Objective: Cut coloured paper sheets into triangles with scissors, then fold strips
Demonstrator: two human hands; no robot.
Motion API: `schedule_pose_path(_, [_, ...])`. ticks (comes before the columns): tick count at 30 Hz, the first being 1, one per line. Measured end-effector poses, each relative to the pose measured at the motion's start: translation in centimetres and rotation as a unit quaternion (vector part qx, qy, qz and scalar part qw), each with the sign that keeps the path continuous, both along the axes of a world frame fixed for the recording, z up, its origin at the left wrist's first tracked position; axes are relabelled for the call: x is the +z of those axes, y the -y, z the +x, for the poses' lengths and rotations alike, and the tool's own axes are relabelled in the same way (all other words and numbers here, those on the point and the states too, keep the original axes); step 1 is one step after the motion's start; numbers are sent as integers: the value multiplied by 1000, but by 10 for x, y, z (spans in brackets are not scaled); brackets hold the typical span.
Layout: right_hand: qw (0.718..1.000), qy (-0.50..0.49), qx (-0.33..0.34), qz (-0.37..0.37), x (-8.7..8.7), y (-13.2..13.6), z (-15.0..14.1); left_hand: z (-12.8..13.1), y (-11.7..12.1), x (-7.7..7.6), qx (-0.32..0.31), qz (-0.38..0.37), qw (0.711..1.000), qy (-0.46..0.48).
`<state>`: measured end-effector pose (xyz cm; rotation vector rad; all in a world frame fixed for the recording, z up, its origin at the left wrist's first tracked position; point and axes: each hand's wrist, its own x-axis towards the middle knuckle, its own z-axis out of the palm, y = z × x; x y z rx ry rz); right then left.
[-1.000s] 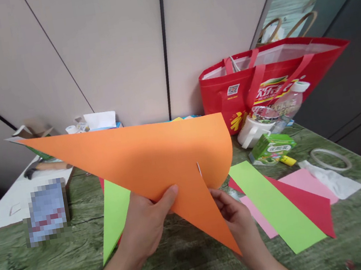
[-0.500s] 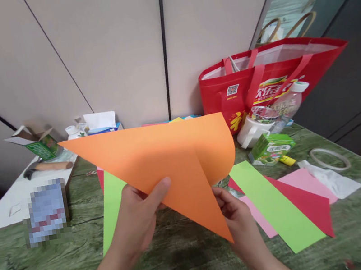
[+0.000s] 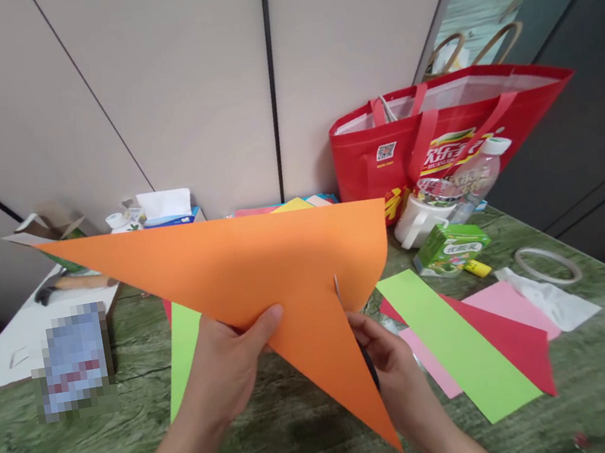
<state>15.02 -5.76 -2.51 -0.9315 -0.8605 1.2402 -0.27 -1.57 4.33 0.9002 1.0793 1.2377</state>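
A large sheet of orange paper (image 3: 216,259) is held up in front of me, with a cut along its right part and a pointed flap hanging down. My left hand (image 3: 232,360) pinches its lower edge, the thumb on the near face. My right hand (image 3: 396,365) is closed round scissors (image 3: 370,365). A bit of the dark handle shows beside the fingers, and a thin blade tip shows at the cut. The paper hides the rest of the scissors. A green paper strip (image 3: 183,352) lies on the table behind my left hand.
Green, red and pink paper strips (image 3: 462,346) lie at the right, near a tape roll (image 3: 548,265). Behind them stand a green carton (image 3: 451,249), a white mug (image 3: 419,219) and a red bag (image 3: 361,163). A hammer (image 3: 82,283) lies at the left on a white board.
The scissor blade now shows at the cut, and the slit reaches further up. The orange sheet spreads wider to the left, and its hanging flap reaches lower.
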Motion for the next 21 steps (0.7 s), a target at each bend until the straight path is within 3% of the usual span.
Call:
schedule_pose_path(8, [999, 20, -6, -33, 10, 2, 4, 0, 4, -2, -46, -18, 998, -44])
schedule_pose_path(21, [999, 17, -10, -27, 8, 1, 4, 2, 6, 0, -51, -35, 996, -68])
